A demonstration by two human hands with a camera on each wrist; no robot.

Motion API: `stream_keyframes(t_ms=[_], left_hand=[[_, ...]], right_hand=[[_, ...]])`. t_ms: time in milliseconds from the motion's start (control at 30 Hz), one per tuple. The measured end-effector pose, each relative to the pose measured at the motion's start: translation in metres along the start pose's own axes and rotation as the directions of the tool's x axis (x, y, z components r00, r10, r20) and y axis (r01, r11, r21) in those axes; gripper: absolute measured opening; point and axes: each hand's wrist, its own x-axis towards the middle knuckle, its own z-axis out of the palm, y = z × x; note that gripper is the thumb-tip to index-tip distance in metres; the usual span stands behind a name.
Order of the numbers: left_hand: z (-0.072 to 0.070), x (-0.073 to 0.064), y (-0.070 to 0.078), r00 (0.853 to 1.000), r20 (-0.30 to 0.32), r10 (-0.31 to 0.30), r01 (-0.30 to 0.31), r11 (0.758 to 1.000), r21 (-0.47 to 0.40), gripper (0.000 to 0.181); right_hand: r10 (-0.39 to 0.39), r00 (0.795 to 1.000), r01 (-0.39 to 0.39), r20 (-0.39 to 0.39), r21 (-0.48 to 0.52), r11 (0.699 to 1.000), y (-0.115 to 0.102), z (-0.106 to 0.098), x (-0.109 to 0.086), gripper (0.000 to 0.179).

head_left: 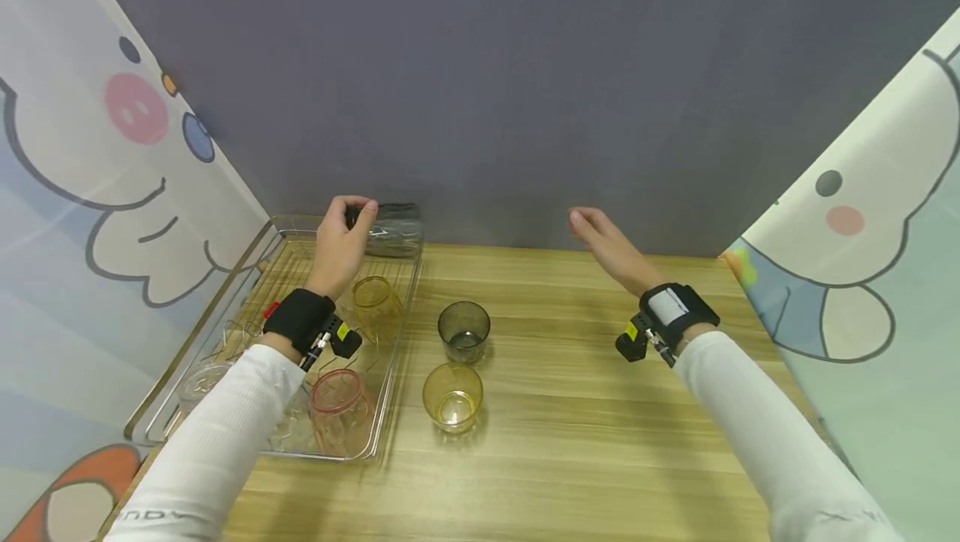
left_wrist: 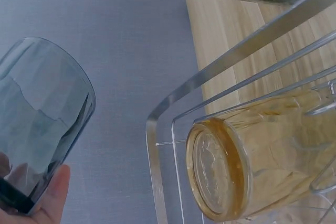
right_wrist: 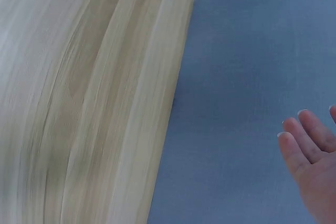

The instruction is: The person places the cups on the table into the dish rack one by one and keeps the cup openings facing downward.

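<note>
My left hand (head_left: pixel 341 250) grips a smoky grey glass (head_left: pixel 397 233) near its base, over the far end of the wire rack (head_left: pixel 198 327). The glass lies sideways, its mouth pointing right in the head view. In the left wrist view, the fingers (left_wrist: pixel 56 195) curl around the thick dark base of that glass (left_wrist: pixel 44 93). Beside it in the rack is an upside-down amber glass (left_wrist: pixel 283 150). Far to the right, my right hand (head_left: pixel 607 246) hovers above the table's back edge. Its fingers (right_wrist: pixel 294 153) are relaxed, holding nothing.
On the wooden table (head_left: pixel 585 442), right of the rack, a grey glass (head_left: pixel 463 333) and an amber glass (head_left: pixel 453 396) stand mouth up. A pink glass (head_left: pixel 341 417) and a clear glass (head_left: pixel 201 379) sit in the rack's near part. A grey panel (head_left: pixel 510 92) closes the back.
</note>
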Motion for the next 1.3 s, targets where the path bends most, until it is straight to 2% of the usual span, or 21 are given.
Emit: stream_keyframes(t_ms=[200,400,600,833,933,1100,1300], left_hand=[[0.005,0.003,0.003,0.998,-0.056,0.041,-0.038,0.998,0.041,0.049],[0.007,0.010,0.007,0.993,-0.099,0.058,-0.043,0.988,0.151,0.052],[0.005,0.011,0.007,0.990,-0.123,0.074,-0.042,0.968,0.247,0.050],[-0.002,0.015,-0.008,0.979,-0.165,0.116,-0.047,0.929,0.368,0.047],[-0.006,0.017,-0.015,0.976,-0.185,0.114,-0.030,0.914,0.405,0.048],[-0.014,0.016,-0.021,0.973,-0.223,0.065,0.043,0.894,0.446,0.048],[-0.028,0.015,-0.025,0.970,-0.243,0.027,0.093,0.878,0.469,0.049]], right_hand=[[-0.012,1.000,0.012,0.013,-0.056,0.998,-0.006,0.016,0.009,0.066],[-0.019,0.999,0.022,0.035,-0.093,0.995,-0.015,0.041,0.017,0.064],[-0.044,0.996,0.052,0.083,-0.098,0.994,-0.021,0.060,0.023,0.062],[-0.046,0.985,0.061,0.169,-0.087,0.994,-0.025,0.075,0.018,0.060],[-0.054,0.980,0.070,0.189,-0.079,0.994,-0.027,0.081,0.015,0.060],[-0.076,0.973,0.093,0.219,-0.071,0.993,-0.030,0.094,0.013,0.059],[-0.053,0.967,0.073,0.248,-0.073,0.995,-0.033,0.106,0.010,0.058]])
